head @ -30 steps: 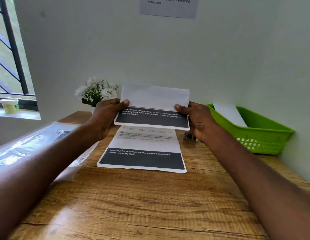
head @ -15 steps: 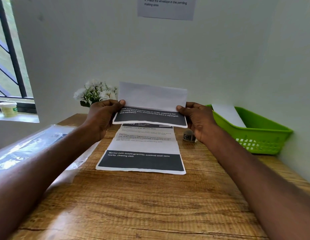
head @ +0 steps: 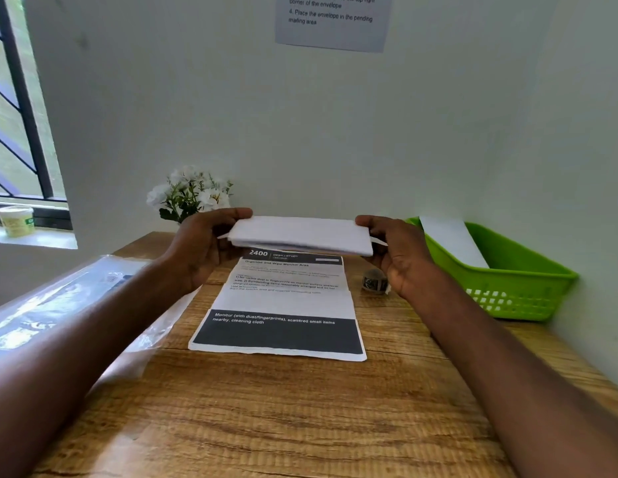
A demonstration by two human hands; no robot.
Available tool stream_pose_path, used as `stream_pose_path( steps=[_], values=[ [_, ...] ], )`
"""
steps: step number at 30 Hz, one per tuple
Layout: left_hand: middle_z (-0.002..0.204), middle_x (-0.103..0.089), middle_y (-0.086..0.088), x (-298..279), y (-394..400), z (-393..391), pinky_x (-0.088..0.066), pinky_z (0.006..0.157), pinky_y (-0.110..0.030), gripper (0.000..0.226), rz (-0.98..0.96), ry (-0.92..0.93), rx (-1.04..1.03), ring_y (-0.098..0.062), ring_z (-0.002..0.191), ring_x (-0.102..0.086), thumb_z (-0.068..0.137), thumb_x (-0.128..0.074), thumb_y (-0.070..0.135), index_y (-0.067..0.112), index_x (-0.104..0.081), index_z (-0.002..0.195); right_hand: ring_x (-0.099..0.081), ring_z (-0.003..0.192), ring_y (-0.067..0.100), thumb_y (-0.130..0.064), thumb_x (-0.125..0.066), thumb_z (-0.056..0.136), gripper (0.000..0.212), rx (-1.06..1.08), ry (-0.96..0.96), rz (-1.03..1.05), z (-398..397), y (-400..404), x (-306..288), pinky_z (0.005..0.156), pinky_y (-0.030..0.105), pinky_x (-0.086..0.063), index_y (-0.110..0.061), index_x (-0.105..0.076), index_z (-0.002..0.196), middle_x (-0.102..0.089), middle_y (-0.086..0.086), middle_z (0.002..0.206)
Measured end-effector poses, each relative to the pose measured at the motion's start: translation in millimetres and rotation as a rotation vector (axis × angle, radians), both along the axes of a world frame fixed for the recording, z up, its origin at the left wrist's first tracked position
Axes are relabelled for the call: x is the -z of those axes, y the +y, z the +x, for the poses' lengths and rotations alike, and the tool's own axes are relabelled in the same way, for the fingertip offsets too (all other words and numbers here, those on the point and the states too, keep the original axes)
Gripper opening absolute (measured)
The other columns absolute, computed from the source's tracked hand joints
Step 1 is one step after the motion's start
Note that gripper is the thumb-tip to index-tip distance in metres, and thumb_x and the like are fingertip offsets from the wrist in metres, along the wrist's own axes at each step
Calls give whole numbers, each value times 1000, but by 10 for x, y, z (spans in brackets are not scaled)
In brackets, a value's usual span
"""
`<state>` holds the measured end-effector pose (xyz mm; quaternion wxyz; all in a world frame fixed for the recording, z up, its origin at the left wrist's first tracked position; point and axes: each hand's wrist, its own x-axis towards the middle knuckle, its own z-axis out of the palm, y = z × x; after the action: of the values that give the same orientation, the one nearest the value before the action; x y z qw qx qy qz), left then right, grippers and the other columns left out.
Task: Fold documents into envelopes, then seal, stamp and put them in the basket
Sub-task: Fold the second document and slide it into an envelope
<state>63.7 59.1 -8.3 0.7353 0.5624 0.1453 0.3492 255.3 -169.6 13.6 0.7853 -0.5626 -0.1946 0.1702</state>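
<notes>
A folded white document [head: 300,236] is held flat in the air above the wooden table [head: 266,415]. My left hand [head: 204,250] pinches its left end, my right hand [head: 397,253] pinches its right end. Under it a second printed document [head: 280,305] with black bands lies flat on the table. The green basket [head: 514,281] stands at the right against the wall, with a white envelope [head: 452,239] leaning inside it. A small roll of stamps [head: 374,282] sits on the table near my right wrist.
A clear plastic sleeve [head: 69,298] lies along the table's left edge. White flowers [head: 190,194] stand at the back by the wall. A small tub [head: 15,220] rests on the window sill. An instruction sheet [head: 331,19] hangs on the wall.
The upper flap of the held document has been folded down, hiding its printed black band. The paper now shows only white and lies flatter between my hands.
</notes>
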Motion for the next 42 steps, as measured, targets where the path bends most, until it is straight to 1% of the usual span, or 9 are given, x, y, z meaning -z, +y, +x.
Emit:
stream_pose_path(
  steps=[6,9,12,16,20,24,27,35,42],
  values=[
    [99,-80,-5,-21,-48,14,-63,57,-32,28,-25,-23,69,-24,81,-78,98,-68,15,21,-73,125,-70,82,24,6,-62,90,23,-45,-27,58,-39,28,-12,58,27,-59,-10,-77,95,-75,9,100],
    [113,-78,-16,-12,-100,30,-63,56,-28,43,-31,28,108,-32,87,-79,92,-73,10,9,-63,134,-72,84,25,3,-69,89,25,-48,-16,95,-31,48,-17,59,30,-61,-13,-73,108,-73,10,104],
    [115,-77,-18,-19,-124,26,-63,59,-27,53,-62,-16,98,-34,93,-78,84,-75,6,1,-62,134,-77,82,31,-4,-80,82,42,-180,17,-11,-57,27,2,58,32,-62,-8,-66,121,-77,13,103],
    [122,-74,-22,-46,-91,6,-64,63,-27,55,-64,-8,141,-36,100,-77,80,-76,0,0,-62,133,-78,78,31,3,-80,79,36,-181,20,-48,-77,37,40,55,26,-60,1,-68,113,-79,14,93],
    [114,-77,-19,-61,-108,10,-64,62,-27,46,16,62,89,-34,93,-79,85,-77,1,-1,-64,129,-78,78,31,-1,-79,82,29,-156,10,-35,-77,40,33,55,27,-59,-2,-70,110,-79,15,95],
    [101,-80,-16,-37,-124,29,-62,58,-25,32,174,94,-34,-24,70,-77,91,-78,12,4,-68,121,-76,65,28,-3,-74,84,17,-73,-6,-46,-145,80,47,49,27,-57,-5,-69,100,-78,14,79],
    [97,-81,-12,-41,-152,48,-61,60,-25,26,212,53,-77,-21,68,-76,92,-78,12,7,-69,116,-74,62,27,-2,-71,83,12,-3,-29,-10,-184,87,27,48,27,-56,-7,-69,95,-76,13,73],
    [89,-80,-11,-71,-253,31,-60,61,-23,25,266,27,-83,-18,66,-76,91,-75,1,4,-66,114,-70,56,23,-1,-61,87,19,98,-133,-47,-293,97,40,45,24,-52,-3,-68,104,-72,21,100],
    [74,-77,-10,-60,-290,39,-55,48,-29,10,471,40,-209,-19,53,-67,100,-69,15,15,-69,109,-69,51,18,-4,-59,87,27,154,-161,-42,-292,110,56,42,24,-49,-9,-68,112,-74,16,102]
  ],
)
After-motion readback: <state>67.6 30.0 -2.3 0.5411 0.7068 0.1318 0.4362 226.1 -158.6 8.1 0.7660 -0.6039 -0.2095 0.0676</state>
